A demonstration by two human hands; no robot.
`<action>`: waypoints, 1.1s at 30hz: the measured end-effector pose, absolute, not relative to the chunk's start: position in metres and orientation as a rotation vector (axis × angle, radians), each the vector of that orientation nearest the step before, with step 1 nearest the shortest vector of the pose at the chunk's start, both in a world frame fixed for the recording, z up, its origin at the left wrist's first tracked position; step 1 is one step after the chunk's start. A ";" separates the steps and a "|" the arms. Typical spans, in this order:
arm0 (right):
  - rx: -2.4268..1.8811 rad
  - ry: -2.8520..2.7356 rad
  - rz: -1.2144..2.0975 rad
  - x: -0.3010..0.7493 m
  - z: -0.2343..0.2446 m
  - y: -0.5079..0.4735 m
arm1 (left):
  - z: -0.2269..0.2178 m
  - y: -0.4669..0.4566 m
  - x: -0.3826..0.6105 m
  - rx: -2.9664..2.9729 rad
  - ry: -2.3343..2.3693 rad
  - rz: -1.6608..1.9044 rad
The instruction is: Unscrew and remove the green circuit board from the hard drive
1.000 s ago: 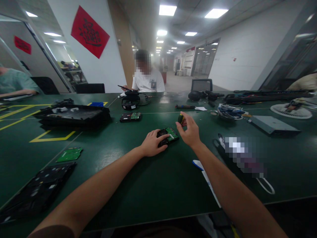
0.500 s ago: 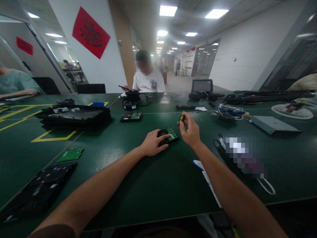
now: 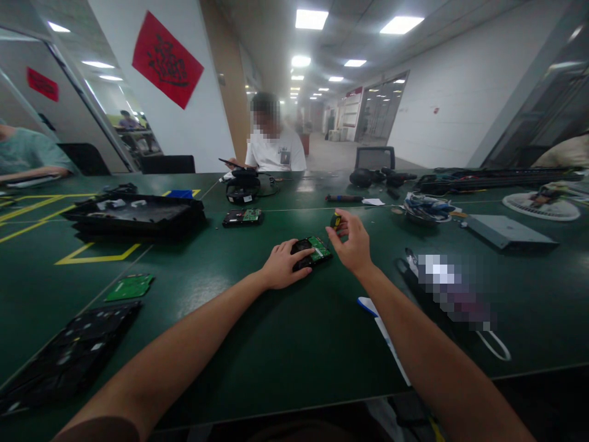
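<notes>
A hard drive with a green circuit board lies flat on the dark green table. My left hand grips it from the left, fingers across its top and thumb along the near edge. In the fingers of my right hand is a small screwdriver with a black and yellow handle. Its handle points up, and its thin shaft runs down by the drive's right end. Whether the tip touches a screw is too small to tell. Beyond my left hand lies a second hard drive, its circuit board showing.
On the left are stacked black trays, a loose green circuit board and a black panel. A pouch-like item, a grey metal box and a cable bundle lie right. A person sits opposite.
My right fingers have shifted around the screwdriver handle, the thumb now lower and farther left. My left hand and the hard drive stay in place.
</notes>
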State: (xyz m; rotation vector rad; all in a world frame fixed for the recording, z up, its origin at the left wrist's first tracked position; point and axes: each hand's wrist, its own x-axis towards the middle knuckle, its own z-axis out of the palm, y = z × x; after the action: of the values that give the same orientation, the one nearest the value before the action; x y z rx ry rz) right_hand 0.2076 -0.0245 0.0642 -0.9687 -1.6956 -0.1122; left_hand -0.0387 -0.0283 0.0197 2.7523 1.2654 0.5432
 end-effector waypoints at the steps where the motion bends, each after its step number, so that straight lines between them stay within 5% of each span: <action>1: -0.969 -1.702 -0.120 0.207 0.064 -0.025 | 0.020 -0.029 -0.039 2.751 1.266 0.543; 33: -0.979 -1.655 -0.151 0.208 0.065 -0.024 | 0.019 -0.029 -0.039 2.741 1.279 0.540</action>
State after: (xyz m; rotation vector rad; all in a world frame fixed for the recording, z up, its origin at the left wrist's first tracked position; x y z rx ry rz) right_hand 0.2079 -0.0239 0.0651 -0.9794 -1.6549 -0.1512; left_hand -0.0389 -0.0287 0.0194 2.7413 1.2791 0.5400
